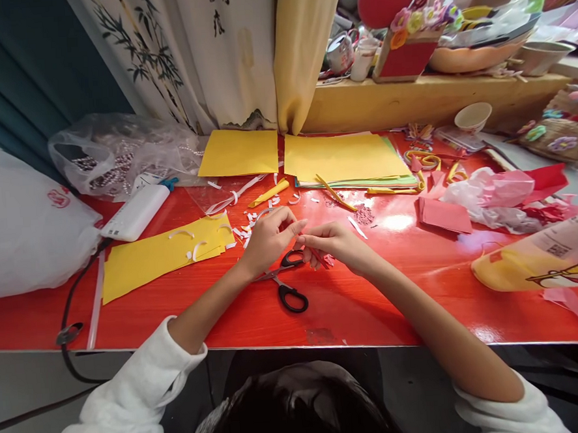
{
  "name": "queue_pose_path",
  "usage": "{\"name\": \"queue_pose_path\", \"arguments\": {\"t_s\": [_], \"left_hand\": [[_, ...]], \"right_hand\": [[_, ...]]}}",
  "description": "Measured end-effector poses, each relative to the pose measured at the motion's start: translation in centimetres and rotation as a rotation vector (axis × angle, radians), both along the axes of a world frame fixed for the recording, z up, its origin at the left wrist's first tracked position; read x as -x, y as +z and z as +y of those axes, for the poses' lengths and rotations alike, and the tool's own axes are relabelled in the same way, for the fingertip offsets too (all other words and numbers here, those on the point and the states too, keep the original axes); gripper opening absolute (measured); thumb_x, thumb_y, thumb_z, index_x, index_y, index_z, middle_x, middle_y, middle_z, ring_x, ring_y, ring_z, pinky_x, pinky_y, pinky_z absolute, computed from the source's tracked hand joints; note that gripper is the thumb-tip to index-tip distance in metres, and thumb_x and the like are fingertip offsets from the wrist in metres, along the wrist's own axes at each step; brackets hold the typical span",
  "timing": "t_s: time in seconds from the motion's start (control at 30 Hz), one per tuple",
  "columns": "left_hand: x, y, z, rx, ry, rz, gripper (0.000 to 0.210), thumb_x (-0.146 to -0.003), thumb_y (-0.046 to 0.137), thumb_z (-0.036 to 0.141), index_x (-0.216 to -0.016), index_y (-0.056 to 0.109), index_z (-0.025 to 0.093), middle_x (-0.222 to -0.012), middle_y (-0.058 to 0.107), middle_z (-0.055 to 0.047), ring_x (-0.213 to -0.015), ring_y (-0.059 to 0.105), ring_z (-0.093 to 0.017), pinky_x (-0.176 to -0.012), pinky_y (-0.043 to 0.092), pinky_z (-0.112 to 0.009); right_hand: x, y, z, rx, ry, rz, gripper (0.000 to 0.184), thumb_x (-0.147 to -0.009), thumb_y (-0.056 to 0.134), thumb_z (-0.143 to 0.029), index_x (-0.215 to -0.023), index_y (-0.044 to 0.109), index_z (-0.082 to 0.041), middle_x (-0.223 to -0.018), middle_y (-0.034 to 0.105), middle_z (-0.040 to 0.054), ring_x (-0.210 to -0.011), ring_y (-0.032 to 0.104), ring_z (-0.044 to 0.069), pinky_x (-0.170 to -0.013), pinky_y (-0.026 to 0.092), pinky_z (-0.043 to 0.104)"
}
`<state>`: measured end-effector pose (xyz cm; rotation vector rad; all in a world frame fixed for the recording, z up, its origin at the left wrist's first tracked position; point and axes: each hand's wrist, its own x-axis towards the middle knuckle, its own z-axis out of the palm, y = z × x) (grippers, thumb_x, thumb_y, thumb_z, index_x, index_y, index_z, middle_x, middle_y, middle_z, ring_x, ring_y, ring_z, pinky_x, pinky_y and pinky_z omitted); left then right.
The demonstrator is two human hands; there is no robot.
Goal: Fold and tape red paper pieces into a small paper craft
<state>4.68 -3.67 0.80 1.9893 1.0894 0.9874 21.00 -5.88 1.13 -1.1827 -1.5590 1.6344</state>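
Note:
My left hand [271, 240] and my right hand [340, 243] meet above the middle of the red table, with their fingertips almost touching. A small piece of red folded paper [327, 260] pokes out below the fingers of my right hand, which is closed on it. The thumb and forefinger of my left hand are pinched together; what lies between them is too small to make out. Scissors with black handles [294, 299] lie partly spread on the table just under both hands. White paper scraps [244, 234] are scattered beside my left hand.
Yellow paper strips [161, 254] lie to the left, and yellow sheets [344, 157] are stacked at the back. Pink paper squares [444, 215] and a drink cup [541, 256] are on the right. A power bank [136, 213] and a white plastic bag [29, 219] occupy the left side.

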Motion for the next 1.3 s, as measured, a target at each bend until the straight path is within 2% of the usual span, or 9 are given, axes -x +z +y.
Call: {"name": "queue_pose_path", "arguments": {"t_s": [0.13,0.3,0.47,0.63,0.77,0.87,0.93,1.1,1.3], "left_hand": [[-0.1,-0.1,0.1,0.134,0.015,-0.095,0.035,-0.084,0.054,0.041,-0.061,0.044,0.017,-0.06,0.041,0.003,-0.058,0.036,-0.009,-0.056,0.03,-0.024],[-0.1,-0.4,0.2,0.142,-0.011,-0.095,0.035,-0.083,0.054,0.044,-0.063,0.043,0.017,-0.062,0.043,0.003,-0.06,0.038,-0.009,-0.058,0.03,-0.025],[-0.2,-0.8,0.2,0.134,-0.035,-0.087,0.039,-0.083,0.053,0.046,-0.06,0.043,0.016,-0.061,0.042,0.003,-0.06,0.038,-0.009,-0.058,0.031,-0.025],[-0.1,-0.5,0.8,0.219,-0.032,-0.167,0.04,-0.09,0.035,0.051,-0.082,0.054,0.017,-0.076,0.054,-0.001,-0.071,0.05,-0.011,-0.067,0.04,-0.025],[0.2,-1.0,1.0,-0.169,0.055,0.188,0.034,-0.093,0.036,0.043,-0.09,0.057,0.016,-0.091,0.059,-0.006,-0.089,0.052,-0.017,-0.083,0.039,-0.031],[-0.2,-2.3,0.9,-0.469,-0.049,0.541,0.032,-0.091,0.041,0.038,-0.102,0.059,0.013,-0.104,0.06,-0.012,-0.102,0.047,-0.025,-0.091,0.035,-0.04],[-0.9,-3.0,0.7,-0.525,-0.132,0.648,0.035,-0.091,0.042,0.039,-0.109,0.058,0.013,-0.112,0.058,-0.013,-0.108,0.044,-0.027,-0.092,0.034,-0.041],[-2.9,-2.9,0.5,-0.35,-0.21,0.703,0.039,-0.087,0.048,0.044,-0.116,0.056,0.018,-0.123,0.052,-0.011,-0.117,0.039,-0.028,-0.097,0.031,-0.043],[-3.3,-2.8,1.3,-0.169,-0.296,0.582,0.032,-0.08,0.058,0.047,-0.089,0.059,0.016,-0.112,0.056,-0.008,-0.112,0.041,-0.025,-0.097,0.032,-0.041]], "right_hand": [[0.1,0.1,-0.1,-0.07,-0.064,0.004,0.025,-0.079,0.061,-0.038,-0.085,0.061,-0.014,-0.061,0.063,0.0013,-0.051,0.058,0.01,-0.046,0.04,0.02],[-0.3,0.0,0.1,-0.184,-0.112,-0.118,0.024,-0.079,0.06,-0.038,-0.075,0.064,-0.014,-0.063,0.062,0.0023,-0.055,0.055,0.01,-0.047,0.037,0.021],[-0.4,0.1,0.1,-0.179,-0.064,-0.145,0.024,-0.079,0.059,-0.036,-0.073,0.065,-0.013,-0.061,0.06,0.0013,-0.047,0.047,0.008,-0.045,0.034,0.022],[-1.7,1.0,0.6,-0.154,-0.21,-0.073,0.02,-0.074,0.065,-0.031,-0.068,0.066,-0.012,-0.06,0.061,0.0028,-0.053,0.053,0.01,-0.053,0.042,0.024],[-3.8,1.6,1.5,-0.161,-0.434,0.041,0.017,-0.069,0.071,-0.03,-0.072,0.069,-0.013,-0.066,0.064,0.0048,-0.058,0.058,0.012,-0.06,0.049,0.026],[-4.7,1.5,1.9,-0.183,-0.476,0.118,0.021,-0.07,0.072,-0.033,-0.079,0.071,-0.015,-0.071,0.065,0.0046,-0.063,0.059,0.012,-0.066,0.051,0.027],[-4.8,1.3,2.1,-0.17,-0.458,0.152,0.024,-0.07,0.072,-0.034,-0.084,0.071,-0.015,-0.073,0.065,0.0041,-0.064,0.059,0.011,-0.066,0.051,0.026],[-4.3,0.7,2.1,-0.108,-0.391,0.186,0.025,-0.073,0.069,-0.038,-0.081,0.07,-0.014,-0.07,0.062,0.0038,-0.063,0.057,0.01,-0.062,0.049,0.022],[-4.2,0.5,2.1,-0.147,-0.39,0.121,0.019,-0.071,0.069,-0.032,-0.072,0.065,-0.013,-0.066,0.062,0.0033,-0.058,0.055,0.009,-0.058,0.047,0.023]]}}
